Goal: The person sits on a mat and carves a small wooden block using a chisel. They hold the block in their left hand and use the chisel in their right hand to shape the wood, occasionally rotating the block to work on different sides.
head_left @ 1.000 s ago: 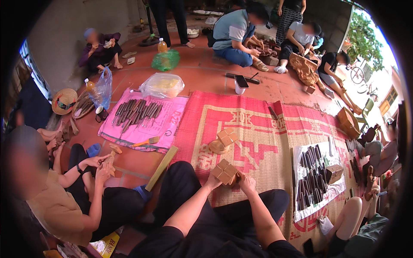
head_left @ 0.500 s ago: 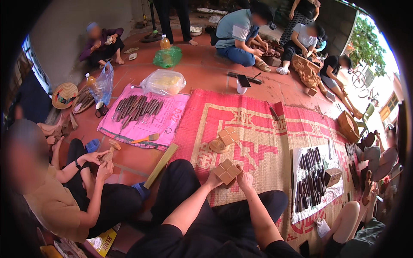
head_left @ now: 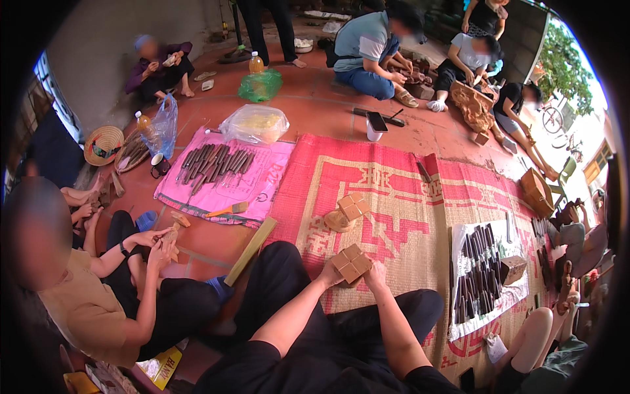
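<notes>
Over my lap, a wooden block (head_left: pixel 351 262) with a square top divided by crossed grooves is between my hands. My left hand (head_left: pixel 329 275) grips its left side, and my right hand (head_left: pixel 375 275) is closed on its right side. The block's underside is mostly hidden, as are several fingertips. Just beyond, on the red and tan woven mat (head_left: pixel 394 276), is a similar wooden piece (head_left: pixel 353 206) with a grooved square top and a rounded part (head_left: pixel 338 222) beside it. Neither hand touches that one.
Dark-handled carving tools (head_left: pixel 216 164) lie on a pink sheet (head_left: pixel 269 177), a brush (head_left: pixel 230 209) near its edge. More tools (head_left: pixel 477 276) and a wooden block (head_left: pixel 512 269) rest on white cloth at right. A wooden bar (head_left: pixel 251 251) lies by my left knee. A co-worker (head_left: pixel 98 295) sits left, holding a carving.
My right hand has come down from the block's upper right corner to its right side. The block stays over my lap. The whole view has shifted slightly.
</notes>
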Available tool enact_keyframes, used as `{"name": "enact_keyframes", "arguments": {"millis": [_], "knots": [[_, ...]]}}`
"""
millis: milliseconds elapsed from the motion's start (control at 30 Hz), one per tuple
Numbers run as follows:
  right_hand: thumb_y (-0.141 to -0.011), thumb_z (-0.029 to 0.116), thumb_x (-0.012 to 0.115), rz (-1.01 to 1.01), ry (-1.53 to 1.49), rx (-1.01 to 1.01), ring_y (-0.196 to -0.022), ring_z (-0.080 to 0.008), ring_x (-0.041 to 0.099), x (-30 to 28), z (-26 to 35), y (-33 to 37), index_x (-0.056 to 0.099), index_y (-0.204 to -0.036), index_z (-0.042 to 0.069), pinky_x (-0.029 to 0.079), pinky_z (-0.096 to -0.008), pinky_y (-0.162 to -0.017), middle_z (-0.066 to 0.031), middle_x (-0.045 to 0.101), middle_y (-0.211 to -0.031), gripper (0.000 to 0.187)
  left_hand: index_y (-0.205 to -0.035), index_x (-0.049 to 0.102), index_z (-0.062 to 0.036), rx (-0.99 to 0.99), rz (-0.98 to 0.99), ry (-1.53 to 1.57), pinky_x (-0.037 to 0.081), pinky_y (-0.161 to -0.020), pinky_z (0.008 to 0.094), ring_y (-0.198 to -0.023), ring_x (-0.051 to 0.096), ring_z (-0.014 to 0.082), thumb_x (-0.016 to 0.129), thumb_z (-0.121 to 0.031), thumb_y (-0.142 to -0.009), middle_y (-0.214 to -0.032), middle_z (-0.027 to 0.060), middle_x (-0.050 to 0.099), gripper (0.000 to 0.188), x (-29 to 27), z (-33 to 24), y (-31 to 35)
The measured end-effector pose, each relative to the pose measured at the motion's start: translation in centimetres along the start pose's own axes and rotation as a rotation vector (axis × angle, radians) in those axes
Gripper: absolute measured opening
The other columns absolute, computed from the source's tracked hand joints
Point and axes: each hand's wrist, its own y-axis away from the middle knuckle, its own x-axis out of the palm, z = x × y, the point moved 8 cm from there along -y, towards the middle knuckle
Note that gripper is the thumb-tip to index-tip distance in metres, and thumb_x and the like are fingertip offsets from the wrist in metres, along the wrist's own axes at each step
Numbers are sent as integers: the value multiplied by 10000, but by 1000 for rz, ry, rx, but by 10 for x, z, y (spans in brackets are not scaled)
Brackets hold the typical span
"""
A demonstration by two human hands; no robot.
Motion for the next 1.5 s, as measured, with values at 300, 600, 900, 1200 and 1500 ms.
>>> {"name": "enact_keyframes", "arguments": {"millis": [300,600,900,1200,1500], "knots": [[-816,193,474,75,103,96,-767,-334,623,-7,0,8,537,-1169,265,487,-432,-635,-186,629,-838,365,-1123,523,-76,-49,53,70,472,-819,291,-967,559,123,717,-171,-727,-1071,25,589,451,-1,12,-2],[-846,217,425,96,238,39,-770,-311,629,3,-23,17,534,-1177,290,489,-417,-656,-167,637,-823,355,-1092,545,-77,-46,-32,45,475,-792,284,-941,571,115,723,-204,-717,-1001,31,617,434,2,4,5],[-823,213,464,54,195,62,-728,-300,632,13,-24,10,510,-1210,303,491,-411,-639,-154,637,-779,400,-1089,545,-72,-106,51,-33,476,-802,295,-943,573,122,707,-187,-734,-1004,33,614,407,7,-9,1],[-804,158,475,-66,98,78,-677,-329,622,14,-10,21,486,-1224,236,491,-441,-622,-199,615,-748,428,-1158,505,-65,-147,43,154,467,-841,277,-997,546,129,712,-157,-739,-1099,35,570,477,6,2,4],[-833,152,443,-57,95,124,-649,-352,620,10,-8,28,484,-1208,203,493,-453,-597,-196,616,-704,381,-1131,519,-61,-64,26,-17,467,-812,270,-963,555,117,735,-222,-721,-1056,24,586,490,1,13,5]]}}
